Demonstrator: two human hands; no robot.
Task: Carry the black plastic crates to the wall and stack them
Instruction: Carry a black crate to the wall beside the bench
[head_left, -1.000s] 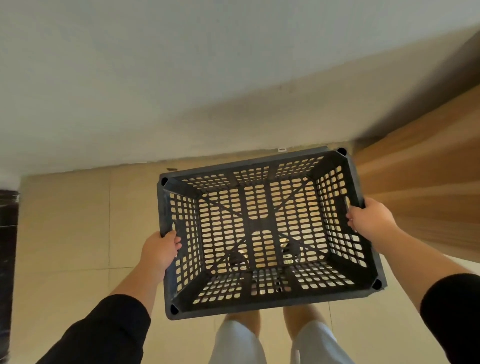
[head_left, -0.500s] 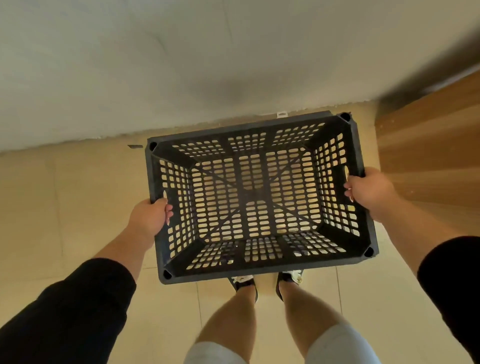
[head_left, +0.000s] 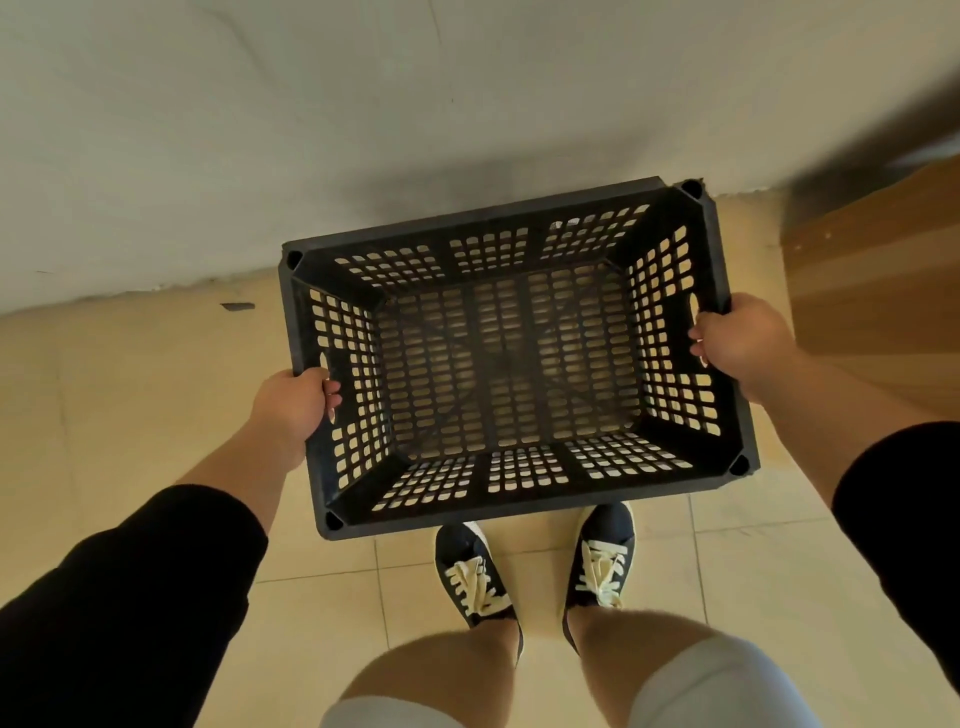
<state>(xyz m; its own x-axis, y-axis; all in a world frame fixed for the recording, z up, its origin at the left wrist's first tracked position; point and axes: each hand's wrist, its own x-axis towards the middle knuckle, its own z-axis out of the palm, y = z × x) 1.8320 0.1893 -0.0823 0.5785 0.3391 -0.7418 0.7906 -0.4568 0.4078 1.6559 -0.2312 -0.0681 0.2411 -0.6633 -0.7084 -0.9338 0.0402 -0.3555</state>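
A black plastic crate (head_left: 506, 499) with perforated walls and base fills the middle of the view, its open top facing me. My left hand (head_left: 291, 402) grips the handle slot in its left short side. My right hand (head_left: 740, 340) grips the handle slot in its right short side. The crate's far long edge is close to the white wall (head_left: 311, 130). Through the holes in the base I see a second dark grid, as if another crate lies under it; I cannot tell whether the two touch.
Beige floor tiles (head_left: 130, 415) run left and behind the crate. A wooden panel (head_left: 878, 291) stands at the right, close to my right hand. My two dark shoes (head_left: 540, 566) stand just behind the crate. A small dark mark (head_left: 238, 306) lies by the wall's base.
The crate has moved forward toward the wall and lower, both hands still gripping its sides. The view has tilted down, so my shoes now show behind the crate.
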